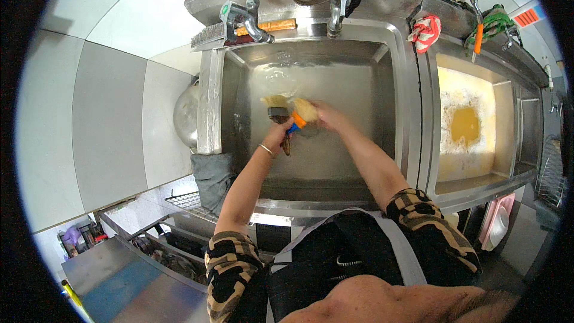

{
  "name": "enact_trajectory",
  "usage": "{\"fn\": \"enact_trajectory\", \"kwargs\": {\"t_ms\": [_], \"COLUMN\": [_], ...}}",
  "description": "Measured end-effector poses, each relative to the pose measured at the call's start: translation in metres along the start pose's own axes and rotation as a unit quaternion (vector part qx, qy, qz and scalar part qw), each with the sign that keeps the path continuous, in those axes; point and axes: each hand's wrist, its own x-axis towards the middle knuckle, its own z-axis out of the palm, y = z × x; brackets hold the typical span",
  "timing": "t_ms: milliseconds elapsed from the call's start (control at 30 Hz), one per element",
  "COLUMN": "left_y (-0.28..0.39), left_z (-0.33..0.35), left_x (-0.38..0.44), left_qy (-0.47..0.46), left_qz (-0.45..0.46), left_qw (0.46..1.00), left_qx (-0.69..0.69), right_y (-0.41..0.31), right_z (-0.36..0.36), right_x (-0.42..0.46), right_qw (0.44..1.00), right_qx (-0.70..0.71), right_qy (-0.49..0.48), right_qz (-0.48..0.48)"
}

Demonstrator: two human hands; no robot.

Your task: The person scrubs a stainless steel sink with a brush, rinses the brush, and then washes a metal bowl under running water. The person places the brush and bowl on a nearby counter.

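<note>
Two flat bristle brushes are gripped together in my left hand [279, 133], over the water in a large stainless steel sink [398, 98]. One brush [278, 112] has a dark handle, a dark ferrule and pale yellow bristles. The other, an orange-and-blue brush [299, 120], slants toward the right with its pale bristles spread. My right hand [329, 116] is at those bristles, its fingers partly hidden behind them and blurred. Cloudy water [341, 152] lies beneath both hands, and ripples show beyond the brushes.
Two lever taps, a left tap [242, 20] and a middle tap [336, 6], overhang the back rim. A wooden-handled tool [269, 26] lies behind the left tap. At right, a red-and-white cloth [425, 32] lies above a second basin [502, 121] holding yellowish residue. A grey cloth [210, 179] drapes the front-left corner.
</note>
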Motion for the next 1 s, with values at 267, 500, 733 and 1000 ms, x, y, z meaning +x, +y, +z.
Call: {"fn": "enact_trajectory", "kwargs": {"t_ms": [267,500,733,1000], "left_y": [0.005,-0.005,0.004,-0.018], "left_z": [-0.006,-0.004,0.011,0.0], "left_x": [0.009,0.013,-0.01,0.022], "left_qy": [0.002,0.032,0.075,0.114], "left_qz": [0.031,0.109,0.148,0.1], "left_qw": [0.997,0.987,0.919,0.945], "left_qx": [0.073,0.114,0.358,0.29], "right_y": [0.026,0.022,0.019,0.021], "right_z": [0.012,-0.009,-0.017,-0.022], "right_x": [0.019,0.017,0.033,0.06], "right_qw": [0.979,0.994,0.992,0.866], "right_qx": [0.198,0.089,0.12,-0.354], "right_qy": [0.018,-0.02,0.029,0.282], "right_qz": [-0.051,-0.064,0.015,-0.212]}}
